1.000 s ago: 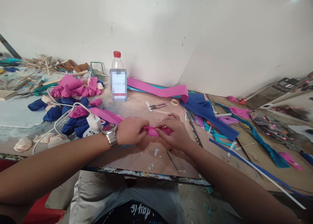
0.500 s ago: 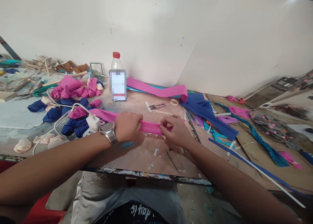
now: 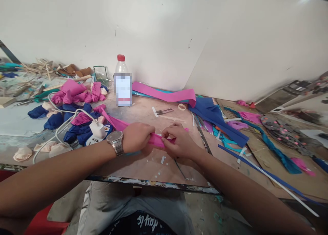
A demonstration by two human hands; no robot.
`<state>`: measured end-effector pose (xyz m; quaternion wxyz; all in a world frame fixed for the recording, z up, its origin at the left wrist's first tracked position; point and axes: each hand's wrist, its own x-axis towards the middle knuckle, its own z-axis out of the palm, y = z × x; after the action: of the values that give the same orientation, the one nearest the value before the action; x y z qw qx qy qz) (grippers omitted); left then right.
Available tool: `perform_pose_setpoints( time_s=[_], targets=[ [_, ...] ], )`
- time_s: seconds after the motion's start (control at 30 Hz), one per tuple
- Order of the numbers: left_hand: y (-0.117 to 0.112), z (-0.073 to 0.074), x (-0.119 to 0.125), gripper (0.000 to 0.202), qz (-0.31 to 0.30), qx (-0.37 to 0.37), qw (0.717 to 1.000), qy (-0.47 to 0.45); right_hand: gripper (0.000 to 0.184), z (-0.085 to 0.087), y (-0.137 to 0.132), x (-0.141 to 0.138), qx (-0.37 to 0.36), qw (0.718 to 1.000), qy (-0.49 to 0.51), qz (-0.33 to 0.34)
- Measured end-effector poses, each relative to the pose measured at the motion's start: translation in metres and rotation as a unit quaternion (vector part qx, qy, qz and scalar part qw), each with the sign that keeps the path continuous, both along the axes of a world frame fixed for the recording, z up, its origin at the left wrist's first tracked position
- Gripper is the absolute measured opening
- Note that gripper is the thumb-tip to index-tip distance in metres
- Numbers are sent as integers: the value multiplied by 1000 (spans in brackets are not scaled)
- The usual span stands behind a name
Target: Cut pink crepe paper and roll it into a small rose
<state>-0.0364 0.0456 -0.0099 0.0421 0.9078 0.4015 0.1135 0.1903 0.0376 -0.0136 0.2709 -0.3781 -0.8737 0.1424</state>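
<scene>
A pink strip of fabric or crepe paper point(image 3: 156, 140) runs between my two hands above the table. My left hand point(image 3: 138, 137), with a metal watch on its wrist, is closed round the strip, and a tail of it trails left toward the power strip. Thumb and fingers of my right hand point(image 3: 176, 139) pinch the strip a short way to the right; a bit of pink shows beyond the knuckles. Behind the hands lie small pink-handled thread snips point(image 3: 165, 111) and a roll of tape point(image 3: 181, 107).
A red-capped bottle point(image 3: 121, 64) stands behind a phone point(image 3: 123, 91). Pink and blue rolled bundles point(image 3: 77, 117) crowd the left, beside a power strip with a white plug point(image 3: 97, 128). Blue strips point(image 3: 217, 117) and a thin white stick point(image 3: 284, 187) lie at right. The table's front edge point(image 3: 153, 183) is near me.
My hands have drawn closer together, the right one moving left, so less of the pink strip shows between them. The strip's left tail has lifted and shifted.
</scene>
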Motion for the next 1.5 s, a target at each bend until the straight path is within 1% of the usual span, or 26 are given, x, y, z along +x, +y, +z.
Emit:
perform_pose_setpoints(
  time_s=[0.07,0.13,0.2,0.27,0.37,0.47,0.53,0.7,0.87,0.97,1.17,1.27,1.37,1.47,1.5],
  targets=[
    [1,1,0,21,28,5,1000,3,7,2,0,0,-2,1000,2,-12],
    [3,2,-1,21,42,8,999,2,7,3,0,1,-6,1000,3,-20],
    [3,4,-1,21,37,2,999,-2,7,3,0,1,-7,1000,2,-21],
    [2,5,-1,19,13,-6,1000,-7,6,1,0,0,-7,1000,-2,-14],
    [-2,5,0,16,-44,-18,999,-18,8,-1,-1,-2,-15,1000,-18,5],
    [-5,4,1,24,-102,-36,994,-30,13,-2,-2,-3,-23,999,-25,9],
    [-6,3,2,27,-108,-34,993,-30,13,-2,-3,-4,-22,999,-22,12],
    [-5,2,3,27,-45,-9,999,-9,8,-1,-2,-4,-19,999,-24,12],
    [-2,2,2,26,-12,11,1000,-2,10,-2,0,-2,-12,1000,-9,-14],
    [-1,3,1,24,14,9,1000,7,10,0,2,0,-12,1000,-6,-28],
    [-1,10,1,23,68,-7,997,29,9,4,9,9,-9,999,-11,-51],
    [-2,14,0,21,101,-3,994,32,8,7,13,14,9,998,-17,-60],
    [-2,12,-2,16,109,4,993,38,8,10,16,19,27,996,-22,-78],
    [1,8,-5,25,111,9,993,47,9,9,19,22,31,995,-21,-90],
    [1,7,-5,24,113,14,992,50,9,8,20,22,29,995,-20,-88]
  ],
)
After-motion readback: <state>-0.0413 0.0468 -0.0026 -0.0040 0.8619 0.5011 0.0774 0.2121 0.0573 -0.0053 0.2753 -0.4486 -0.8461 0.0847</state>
